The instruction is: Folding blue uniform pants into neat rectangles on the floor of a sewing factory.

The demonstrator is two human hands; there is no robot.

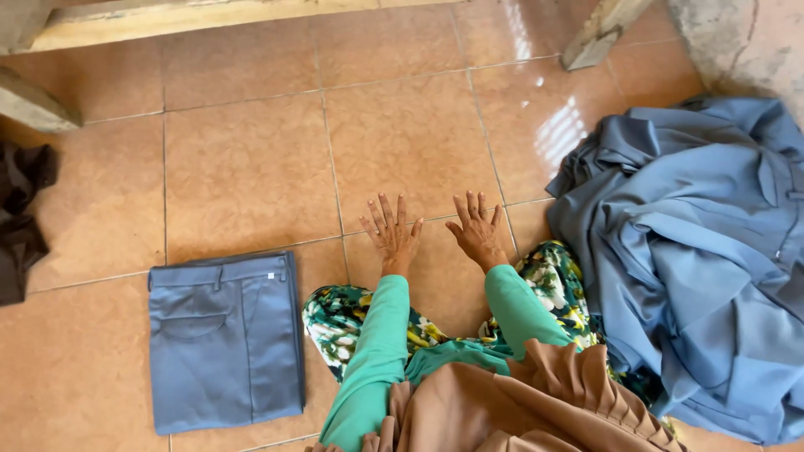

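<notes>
My left hand point(390, 229) and my right hand point(476, 228) rest palm down, fingers spread, on the orange tiled floor point(251, 167) just in front of my knees; neither holds anything. Green sleeves cover both forearms. A folded pair of grey-blue trousers point(224, 339) lies flat on the floor to the left of my left arm, about a hand's width from it. At the right a large heap of unfolded grey-blue garments point(695, 251) is piled on the floor, close beside my right hand.
A dark brown cloth point(21, 218) lies at the left edge. Wooden beams point(126, 18) run along the top, and a wooden leg point(596, 38) stands at the top right. My floral skirt point(553, 285) and a tan pleated cloth point(519, 402) fill the bottom.
</notes>
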